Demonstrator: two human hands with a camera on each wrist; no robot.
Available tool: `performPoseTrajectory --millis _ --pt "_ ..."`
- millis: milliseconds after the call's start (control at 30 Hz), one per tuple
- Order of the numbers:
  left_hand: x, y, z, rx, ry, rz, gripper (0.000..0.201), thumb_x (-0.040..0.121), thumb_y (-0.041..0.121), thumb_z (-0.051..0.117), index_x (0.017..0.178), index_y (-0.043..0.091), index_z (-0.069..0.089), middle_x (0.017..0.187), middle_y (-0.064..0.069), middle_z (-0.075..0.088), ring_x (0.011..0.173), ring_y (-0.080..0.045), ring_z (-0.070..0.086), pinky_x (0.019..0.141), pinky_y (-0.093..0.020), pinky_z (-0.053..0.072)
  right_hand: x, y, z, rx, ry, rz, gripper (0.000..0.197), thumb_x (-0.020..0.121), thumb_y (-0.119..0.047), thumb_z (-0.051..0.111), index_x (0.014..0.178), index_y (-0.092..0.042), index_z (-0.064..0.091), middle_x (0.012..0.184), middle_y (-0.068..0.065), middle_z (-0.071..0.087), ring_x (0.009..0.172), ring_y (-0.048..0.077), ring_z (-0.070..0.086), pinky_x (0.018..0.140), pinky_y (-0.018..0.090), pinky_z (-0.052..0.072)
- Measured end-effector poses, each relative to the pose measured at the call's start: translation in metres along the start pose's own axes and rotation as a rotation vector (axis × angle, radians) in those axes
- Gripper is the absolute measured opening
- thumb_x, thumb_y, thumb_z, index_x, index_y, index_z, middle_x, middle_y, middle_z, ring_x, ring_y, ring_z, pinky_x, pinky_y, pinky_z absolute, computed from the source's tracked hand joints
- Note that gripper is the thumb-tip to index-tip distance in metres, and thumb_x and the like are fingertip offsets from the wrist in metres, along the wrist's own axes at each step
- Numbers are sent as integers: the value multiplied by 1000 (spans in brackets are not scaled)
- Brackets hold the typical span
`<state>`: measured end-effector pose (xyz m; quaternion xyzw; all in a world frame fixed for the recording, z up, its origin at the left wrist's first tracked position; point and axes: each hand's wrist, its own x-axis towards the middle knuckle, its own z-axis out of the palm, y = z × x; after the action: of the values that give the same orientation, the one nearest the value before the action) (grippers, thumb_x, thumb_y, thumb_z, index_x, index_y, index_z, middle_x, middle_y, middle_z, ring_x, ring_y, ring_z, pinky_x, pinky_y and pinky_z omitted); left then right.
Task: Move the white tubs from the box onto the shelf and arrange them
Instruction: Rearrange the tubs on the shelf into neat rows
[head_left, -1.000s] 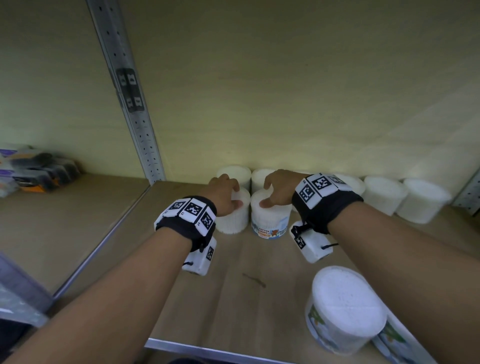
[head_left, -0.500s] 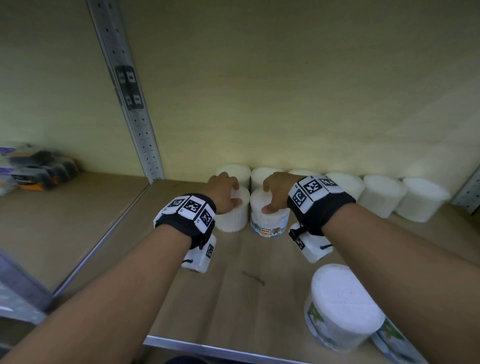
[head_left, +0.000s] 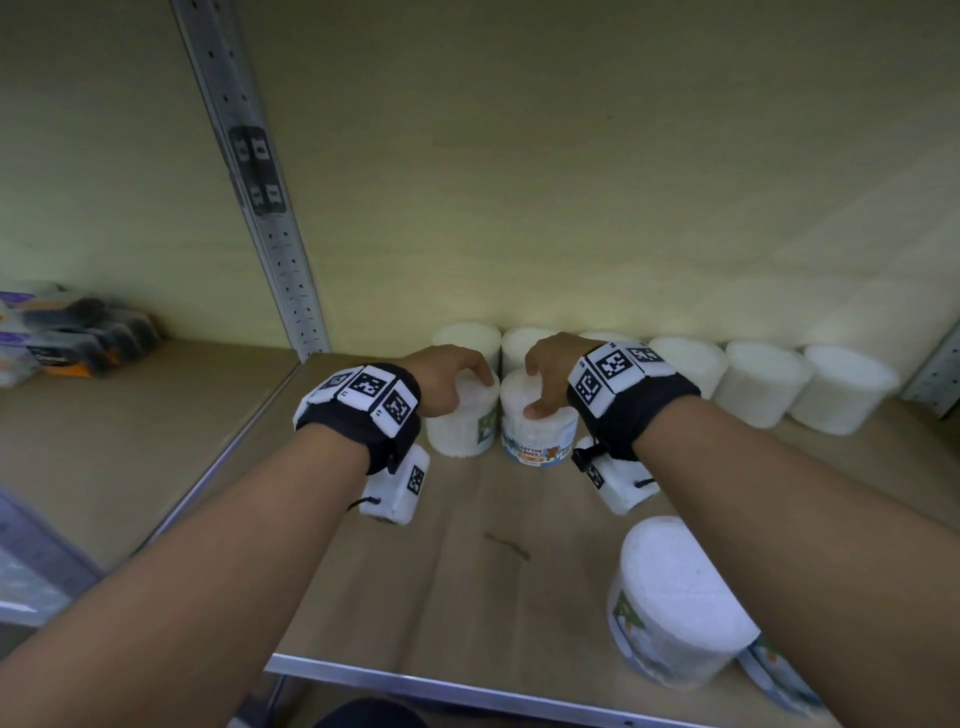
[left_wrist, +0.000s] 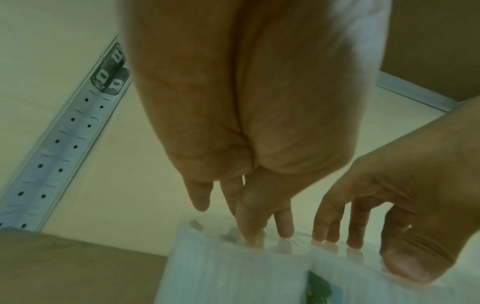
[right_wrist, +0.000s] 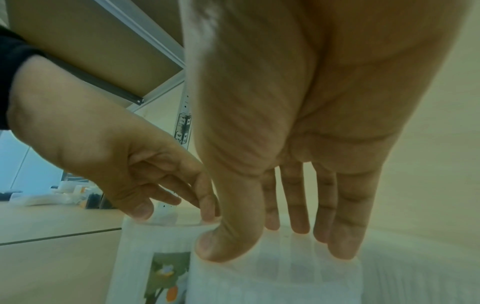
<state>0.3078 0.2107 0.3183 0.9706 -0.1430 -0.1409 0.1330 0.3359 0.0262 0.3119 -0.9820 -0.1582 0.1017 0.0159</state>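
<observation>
Two white tubs stand side by side on the wooden shelf (head_left: 467, 571), just in front of a back row of white tubs (head_left: 761, 379). My left hand (head_left: 457, 379) (left_wrist: 249, 230) grips the left tub (head_left: 452, 431) (left_wrist: 221, 267) from above, fingertips on its lid. My right hand (head_left: 545, 379) (right_wrist: 272, 240) holds the right tub (head_left: 540, 436) (right_wrist: 272, 283), labelled cotton buds, with the thumb on its near rim. The two tubs almost touch each other.
Another white tub (head_left: 675, 603) stands near the front right, with a further one (head_left: 779, 675) lying partly out of view beside it. A perforated metal upright (head_left: 270, 249) divides off the left shelf bay, which holds dark packets (head_left: 67, 338). The shelf's metal front edge (head_left: 467, 691) is close below.
Both hands stay on the same two tubs. My left thumb has tucked in from the lid's front, and the tubs sit in about the same spot.
</observation>
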Motion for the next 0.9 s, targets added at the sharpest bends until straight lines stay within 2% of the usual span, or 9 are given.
performPoseTrajectory --millis 100,200,300,367,433,567,733,833,900 --pt "-1 5 2 -42 76 -3 54 83 -5 48 130 20 51 141 -6 41 129 -24 43 100 -29 40 5 1 0 -71 1 20 69 83 -50 65 132 -5 50 135 12 53 123 28 51 102 35 42" --pt "3 6 10 -65 275 -48 38 89 16 57 127 12 51 131 -11 45 123 -28 44 101 -33 40 4 -1 -2 -81 28 40 61 80 -34 75 132 -10 53 135 12 54 124 29 53 97 34 44" --pt "7 6 17 -19 358 -171 48 90 42 56 125 10 49 128 -11 43 122 -29 41 100 -41 41 5 0 0 -75 21 -11 68 80 -52 68 128 -6 55 131 10 58 118 28 57 97 34 46" --pt "7 7 21 60 335 -214 55 89 49 54 126 9 48 130 -12 42 123 -29 40 100 -43 41 6 0 3 -111 -2 -30 77 79 -62 61 128 -3 53 129 11 58 116 27 57 99 35 46" --pt "8 7 24 102 320 -210 57 88 50 54 127 9 48 130 -13 43 123 -30 40 100 -44 41 7 2 4 -125 -24 -35 75 84 -59 57 131 0 51 134 13 55 120 26 54 100 30 40" --pt "8 8 21 93 261 -182 54 90 44 55 132 10 45 134 -13 41 125 -30 40 102 -42 40 8 4 5 -135 -34 -64 74 87 -58 54 132 1 50 133 13 56 121 25 53 94 25 37" --pt "6 8 13 70 120 -126 50 95 24 53 142 15 36 147 -8 33 133 -28 36 108 -38 36 12 9 10 -159 -53 -110 69 93 -52 49 134 4 48 135 12 54 124 27 51 97 25 34" --pt "5 5 7 34 39 -85 56 91 3 50 142 20 35 150 -7 33 132 -26 40 103 -34 40 16 12 10 -197 -77 -164 72 94 -53 45 127 10 54 128 20 60 119 33 57 96 32 43" --pt "3 5 5 25 25 -66 61 89 -4 46 143 23 35 151 -6 32 134 -26 38 104 -37 41 18 15 9 -231 -61 -190 76 89 -58 50 125 10 55 124 21 62 113 36 59 93 37 47"
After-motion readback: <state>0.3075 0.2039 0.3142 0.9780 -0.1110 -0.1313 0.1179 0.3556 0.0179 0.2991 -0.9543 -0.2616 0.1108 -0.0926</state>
